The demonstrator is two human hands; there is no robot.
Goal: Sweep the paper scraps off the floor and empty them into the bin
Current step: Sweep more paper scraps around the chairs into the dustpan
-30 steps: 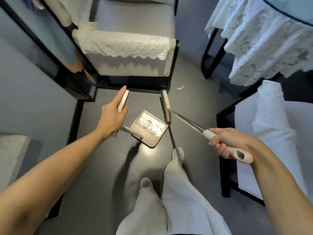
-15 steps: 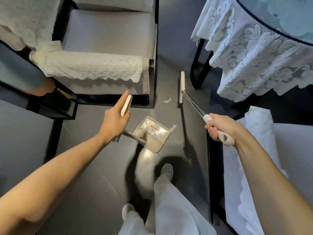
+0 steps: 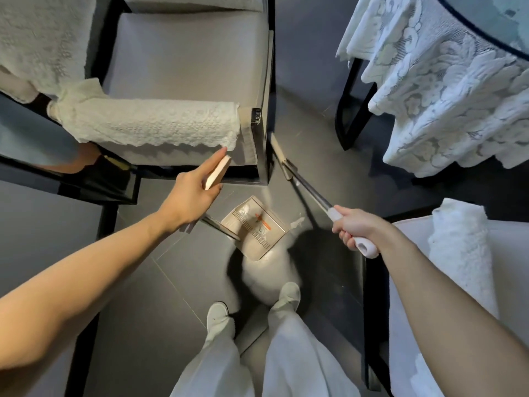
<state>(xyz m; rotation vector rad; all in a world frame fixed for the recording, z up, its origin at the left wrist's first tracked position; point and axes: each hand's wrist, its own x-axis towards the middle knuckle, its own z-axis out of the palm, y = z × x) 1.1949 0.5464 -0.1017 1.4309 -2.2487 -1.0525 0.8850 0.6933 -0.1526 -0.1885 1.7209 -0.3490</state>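
my left grip (image 3: 191,196) holds the top of the dustpan (image 3: 254,229) handle. the dustpan is low down by the dark floor (image 3: 143,282), just in front of my feet. my right grip (image 3: 357,227) is wrapped round the white end of the broom (image 3: 312,193). the broom's head is right next to the chair (image 3: 186,58) leg. one white paper scrap (image 3: 296,223) lies on the floor, just beside the dustpan's right edge.

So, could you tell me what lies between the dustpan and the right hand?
A white paper scrap lies there, close beside the dustpan and short of the right hand, in the head view.
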